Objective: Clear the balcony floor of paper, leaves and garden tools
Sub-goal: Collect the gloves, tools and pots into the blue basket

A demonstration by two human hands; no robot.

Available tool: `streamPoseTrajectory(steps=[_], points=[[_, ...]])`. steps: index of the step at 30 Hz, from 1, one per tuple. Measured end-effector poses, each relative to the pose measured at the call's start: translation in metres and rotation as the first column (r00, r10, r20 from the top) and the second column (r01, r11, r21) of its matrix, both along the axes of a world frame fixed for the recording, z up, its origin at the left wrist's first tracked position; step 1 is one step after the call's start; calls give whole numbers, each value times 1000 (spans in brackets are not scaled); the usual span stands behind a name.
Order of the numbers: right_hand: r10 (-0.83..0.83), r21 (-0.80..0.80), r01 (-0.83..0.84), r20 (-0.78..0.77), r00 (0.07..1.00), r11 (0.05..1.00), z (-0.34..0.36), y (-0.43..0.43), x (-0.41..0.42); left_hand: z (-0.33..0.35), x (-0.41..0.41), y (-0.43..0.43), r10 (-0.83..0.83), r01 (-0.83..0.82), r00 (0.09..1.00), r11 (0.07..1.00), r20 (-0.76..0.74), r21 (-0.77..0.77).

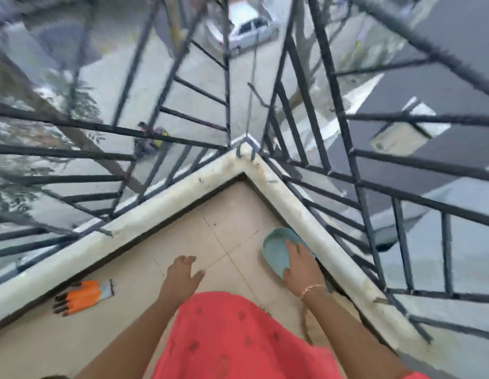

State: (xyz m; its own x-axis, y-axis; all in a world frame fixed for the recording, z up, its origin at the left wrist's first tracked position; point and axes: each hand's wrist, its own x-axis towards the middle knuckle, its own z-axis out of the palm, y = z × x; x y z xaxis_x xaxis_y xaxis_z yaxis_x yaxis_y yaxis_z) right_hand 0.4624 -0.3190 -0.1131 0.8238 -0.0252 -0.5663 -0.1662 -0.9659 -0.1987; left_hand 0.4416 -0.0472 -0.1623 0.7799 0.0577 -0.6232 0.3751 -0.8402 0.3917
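Two hands at the railed balcony corner
Right hand (300, 266) lays straight fingers on a smooth teal dish (276, 246) beside the curb (324, 233). Left hand (183, 272) is open over bare tiles (199, 236).

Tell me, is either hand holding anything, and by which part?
The right hand lies on the teal dish at its rim beside the ledge; a real grip cannot be told. The left hand holds nothing.

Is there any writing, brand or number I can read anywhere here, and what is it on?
None can be read.
The orange glove and the teal dish show no print.
The car down in the street is too blurred to read any plate.
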Motion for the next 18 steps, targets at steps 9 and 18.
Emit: streamPoseTrajectory(steps=[9,18], points=[[498,-87,-491,107,860,867,51,95,-21,53,-131,90,448,-447,894,893,-9,44],[824,12,-849,235,516,529,64,288,-139,87,-345,187,802,-800,597,596,-13,61]])
